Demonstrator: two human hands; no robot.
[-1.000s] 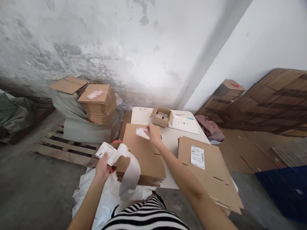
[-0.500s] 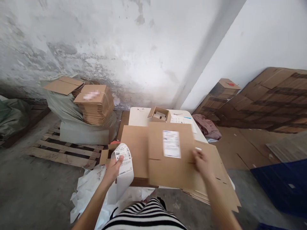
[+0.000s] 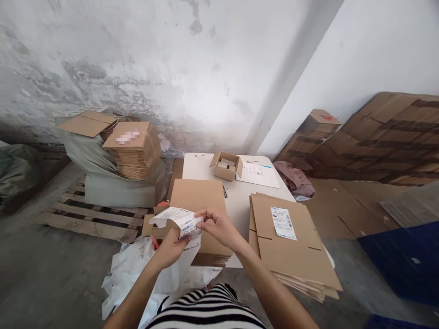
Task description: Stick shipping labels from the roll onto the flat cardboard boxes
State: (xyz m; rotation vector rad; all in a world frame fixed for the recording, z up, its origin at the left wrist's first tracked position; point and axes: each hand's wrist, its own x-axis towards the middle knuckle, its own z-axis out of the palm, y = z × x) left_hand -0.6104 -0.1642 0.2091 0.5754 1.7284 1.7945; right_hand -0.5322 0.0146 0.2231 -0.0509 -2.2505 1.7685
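Note:
A curled strip of printed shipping labels (image 3: 178, 214) is held above the left stack of flattened cardboard boxes (image 3: 199, 194). My left hand (image 3: 171, 249) grips the strip from below, thumb on top. With bent fingers, my right hand (image 3: 219, 228) pinches the strip's right end. White backing paper (image 3: 178, 267) hangs down below the left hand. On the right stack of flattened boxes (image 3: 295, 260), the top one carries a stuck-on shipping label (image 3: 284, 223).
Both stacks rest on a white table (image 3: 236, 201). Toward its back are a small open box (image 3: 226, 171) and a printed sheet (image 3: 259, 176). White sheeting (image 3: 126, 269) lies on the floor. Left is a wooden pallet (image 3: 92, 212); right, a blue object (image 3: 401, 265).
The labelled flat box moved from the left stack onto the right stack, and my right hand let go of it. That hand came left to the label strip, which my left hand turned sideways.

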